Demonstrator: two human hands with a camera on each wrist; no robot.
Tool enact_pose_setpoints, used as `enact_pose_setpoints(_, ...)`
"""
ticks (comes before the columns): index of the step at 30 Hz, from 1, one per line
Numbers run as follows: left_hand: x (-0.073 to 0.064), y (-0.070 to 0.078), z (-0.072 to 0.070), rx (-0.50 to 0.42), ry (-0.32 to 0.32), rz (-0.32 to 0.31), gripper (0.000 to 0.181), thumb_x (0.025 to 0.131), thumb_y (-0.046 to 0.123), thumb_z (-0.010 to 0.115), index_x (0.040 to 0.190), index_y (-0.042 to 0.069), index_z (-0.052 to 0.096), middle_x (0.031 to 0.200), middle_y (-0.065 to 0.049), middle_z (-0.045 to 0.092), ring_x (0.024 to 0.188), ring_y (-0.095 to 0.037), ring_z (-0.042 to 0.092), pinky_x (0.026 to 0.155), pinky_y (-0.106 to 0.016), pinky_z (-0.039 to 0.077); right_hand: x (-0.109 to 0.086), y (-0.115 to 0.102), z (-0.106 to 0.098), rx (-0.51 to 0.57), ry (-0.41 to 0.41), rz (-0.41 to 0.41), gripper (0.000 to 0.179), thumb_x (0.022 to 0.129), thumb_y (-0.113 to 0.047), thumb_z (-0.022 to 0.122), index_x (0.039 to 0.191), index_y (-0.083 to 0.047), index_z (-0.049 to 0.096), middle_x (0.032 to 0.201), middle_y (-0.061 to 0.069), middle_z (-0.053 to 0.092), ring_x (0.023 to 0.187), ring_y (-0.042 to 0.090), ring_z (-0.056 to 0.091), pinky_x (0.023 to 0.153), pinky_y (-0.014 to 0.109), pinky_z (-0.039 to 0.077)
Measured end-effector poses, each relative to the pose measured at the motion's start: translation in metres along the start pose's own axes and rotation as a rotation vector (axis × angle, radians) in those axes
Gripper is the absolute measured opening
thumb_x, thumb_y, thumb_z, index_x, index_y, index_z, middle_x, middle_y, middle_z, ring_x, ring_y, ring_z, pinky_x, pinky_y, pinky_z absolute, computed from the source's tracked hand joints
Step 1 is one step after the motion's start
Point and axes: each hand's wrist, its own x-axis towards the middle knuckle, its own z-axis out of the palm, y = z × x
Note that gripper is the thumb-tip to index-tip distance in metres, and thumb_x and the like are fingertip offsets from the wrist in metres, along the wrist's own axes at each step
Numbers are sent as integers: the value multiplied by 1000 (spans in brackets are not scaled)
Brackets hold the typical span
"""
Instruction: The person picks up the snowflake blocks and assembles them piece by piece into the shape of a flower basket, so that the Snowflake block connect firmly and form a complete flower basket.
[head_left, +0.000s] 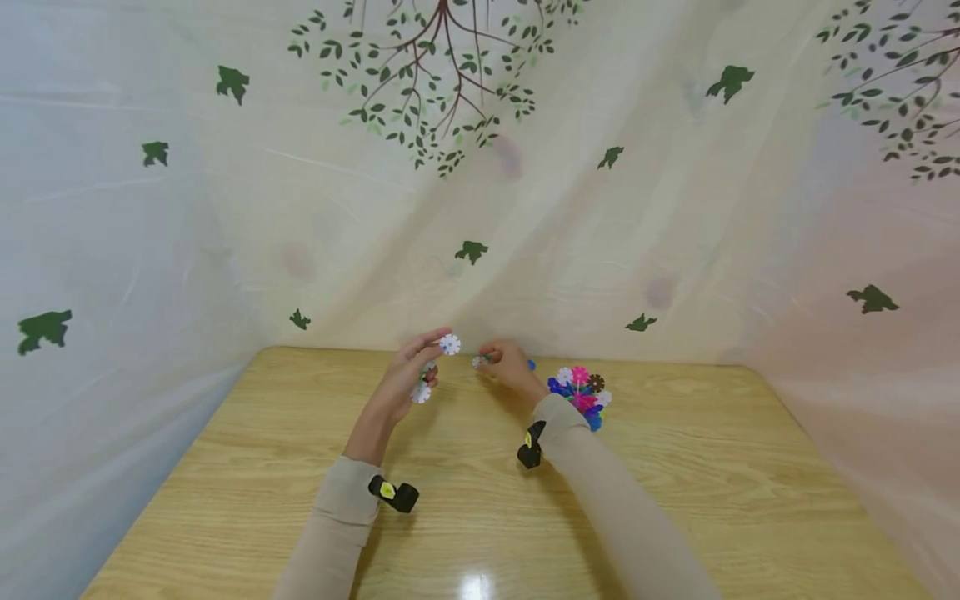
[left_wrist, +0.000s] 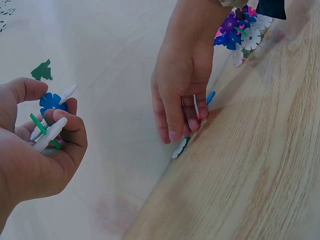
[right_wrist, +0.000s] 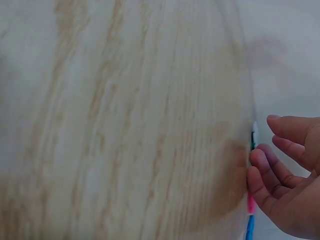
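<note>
My left hand (head_left: 397, 385) holds several notched plastic snowflake discs, with a blue disc (left_wrist: 52, 101) at the thumb and forefinger. A white disc (left_wrist: 51, 134) with a green disc through it sits against the curled fingers. Over the far table edge, my right hand (head_left: 512, 367) reaches down, its thumb apart from loosely bent fingers (right_wrist: 260, 182). Right at those fingertips a white disc (left_wrist: 179, 148) lies beside a dark green one. Pink (right_wrist: 251, 204) and blue (right_wrist: 249, 228) discs show edge-on along the same table edge.
A cluster of joined discs (head_left: 580, 400), in blue, pink, white and brown, stands on the wooden table (head_left: 450, 500) right of my right wrist. Behind the far edge hangs a pale curtain (head_left: 375, 250) with leaf prints. Black wrist cameras sit on both sleeves.
</note>
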Motion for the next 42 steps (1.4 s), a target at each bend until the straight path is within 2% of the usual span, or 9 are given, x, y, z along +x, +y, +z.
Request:
enact_pose_setpoints(3,-1,0,1,5,9,0,45,106,17,52,151,11,47,107,2,48,64,-5,39,54,-17,39,1,2,2,-14,-16,-5,35,88,-2,73,121,10,66,118,27,67,91,24,58,71,26,49)
enact_pose_setpoints(6,1,-1,1,14,9,12,44,106,14,53,150,11,49,107,2,45,65,-5,38,55,-18,38,1,1,2,-51,-24,-15,39,87,-1,73,122,12,65,125,27,65,105,32,61,86,36,55)
enact_pose_setpoints(9,2,-2,0,21,5,26,42,105,12,53,148,12,52,108,1,44,65,-6,38,55,-18,38,2,1,3,-98,-31,-33,40,85,-1,73,123,13,65,128,27,64,118,38,60,101,47,52)
enact_pose_setpoints(12,2,-2,-1,35,0,34,42,105,12,53,147,13,52,110,0,43,65,-6,38,55,-18,38,3,1,5,-152,-30,-52,38,85,-1,73,120,13,66,126,27,66,119,40,60,105,50,50)
enact_pose_setpoints(20,2,0,1,45,-7,25,45,105,14,53,150,11,49,111,0,45,65,-7,38,55,-18,39,5,1,7,-181,1,-11,26,83,-1,77,106,8,70,110,22,71,103,32,64,95,43,54)
enact_pose_setpoints(23,1,1,0,41,-11,23,44,106,15,53,150,12,50,111,0,45,65,-7,38,56,-18,39,4,3,7,-141,-2,16,25,81,0,79,103,6,68,101,19,69,93,26,61,83,35,54)
enact_pose_setpoints(28,0,1,-2,28,-21,10,47,106,18,52,152,11,47,112,2,50,65,-6,39,56,-18,39,3,5,7,-83,-10,30,28,76,5,80,98,4,63,82,7,56,75,17,49,62,24,42)
enact_pose_setpoints(37,2,-1,0,-11,-19,-11,45,106,21,52,150,12,49,108,2,52,64,-6,41,54,-18,40,-9,1,-2,101,-83,51,25,80,12,73,102,10,60,71,-1,49,61,11,47,52,21,44)
enact_pose_setpoints(42,2,-2,0,-6,-16,-17,46,106,21,53,151,10,48,104,4,53,63,-5,41,54,-18,40,-15,5,-7,140,-39,9,23,83,6,73,105,11,65,76,1,59,67,8,52,57,21,47)
